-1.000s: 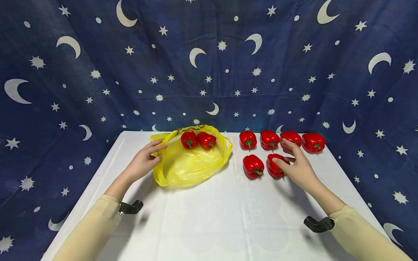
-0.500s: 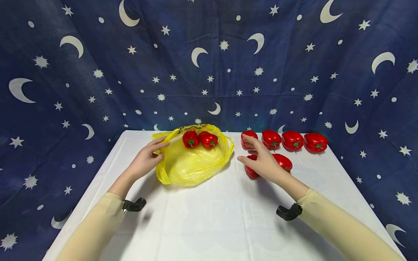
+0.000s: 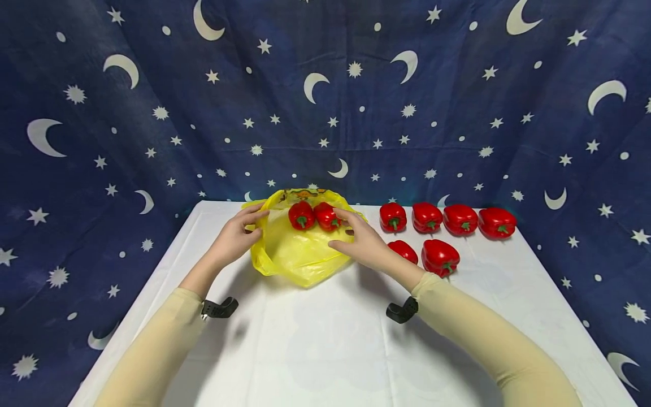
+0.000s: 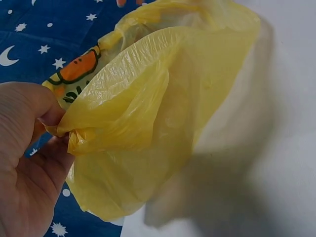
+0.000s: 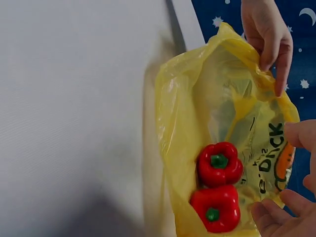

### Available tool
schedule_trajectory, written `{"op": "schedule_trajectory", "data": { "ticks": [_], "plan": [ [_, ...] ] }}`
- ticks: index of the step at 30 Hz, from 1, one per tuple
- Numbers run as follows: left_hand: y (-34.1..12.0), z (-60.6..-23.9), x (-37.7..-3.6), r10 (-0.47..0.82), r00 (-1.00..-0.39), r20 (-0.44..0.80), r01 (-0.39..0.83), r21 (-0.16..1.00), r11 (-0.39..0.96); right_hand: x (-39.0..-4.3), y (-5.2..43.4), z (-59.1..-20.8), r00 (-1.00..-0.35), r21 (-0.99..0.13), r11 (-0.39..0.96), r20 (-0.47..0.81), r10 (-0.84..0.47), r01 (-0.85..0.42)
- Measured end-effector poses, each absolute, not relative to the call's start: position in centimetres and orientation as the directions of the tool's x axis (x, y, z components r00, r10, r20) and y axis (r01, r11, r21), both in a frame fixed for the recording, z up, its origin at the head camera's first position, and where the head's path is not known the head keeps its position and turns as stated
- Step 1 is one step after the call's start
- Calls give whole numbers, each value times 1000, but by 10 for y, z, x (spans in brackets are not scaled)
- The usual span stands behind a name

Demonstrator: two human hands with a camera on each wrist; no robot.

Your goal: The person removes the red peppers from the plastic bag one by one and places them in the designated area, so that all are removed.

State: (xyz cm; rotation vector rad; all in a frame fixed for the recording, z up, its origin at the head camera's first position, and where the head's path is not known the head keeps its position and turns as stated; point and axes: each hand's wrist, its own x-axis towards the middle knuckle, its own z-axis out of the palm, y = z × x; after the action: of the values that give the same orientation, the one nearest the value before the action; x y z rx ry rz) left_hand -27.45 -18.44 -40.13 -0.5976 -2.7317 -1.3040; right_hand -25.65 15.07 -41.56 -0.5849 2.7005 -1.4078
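Head view: yellow bag (image 3: 297, 254) lies on the tabltop's far left, mouth gaping toward the person, long axis left-right, two red peppers (image 3: 314, 215) inside | left hand (image 3: 235, 240) pinches the left rim | right hand (image 3: 362, 243), over loose peppers (image 3: 439, 255) a second ago, now rests relaxed fingers on the right rim.

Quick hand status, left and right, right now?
Left hand: pinching the rim of the yellow bag.
Right hand: open, empty, fingers spread at the bag's right edge beside two red peppers.
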Motion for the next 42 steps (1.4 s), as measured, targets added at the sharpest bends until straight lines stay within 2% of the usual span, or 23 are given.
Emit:
{"op": "schedule_trajectory", "data": {
  "ticks": [6, 17, 23, 32, 42],
  "plan": [
    [-179, -397, -278, 293, -935, 201, 338, 757, 560, -274, 128, -418, -922, -751, 563, 159, -354, -345],
    [-179, -396, -276, 287, -938, 195, 327, 772, 545, -309, 89, -430, -900, -592, 686, 181, -397, -422],
    [-179, -396, -275, 284, -940, 190, 323, 767, 554, -325, 75, -435, -888, -483, 750, 168, -428, -453],
    [-178, -396, -274, 285, -943, 171, 309, 768, 561, -341, 59, -447, -875, -208, 851, 173, -453, -482],
    [-179, -395, -272, 298, -940, 169, 314, 770, 555, -355, 50, -459, -882, -80, 887, 179, -435, -454]
  ]
}}
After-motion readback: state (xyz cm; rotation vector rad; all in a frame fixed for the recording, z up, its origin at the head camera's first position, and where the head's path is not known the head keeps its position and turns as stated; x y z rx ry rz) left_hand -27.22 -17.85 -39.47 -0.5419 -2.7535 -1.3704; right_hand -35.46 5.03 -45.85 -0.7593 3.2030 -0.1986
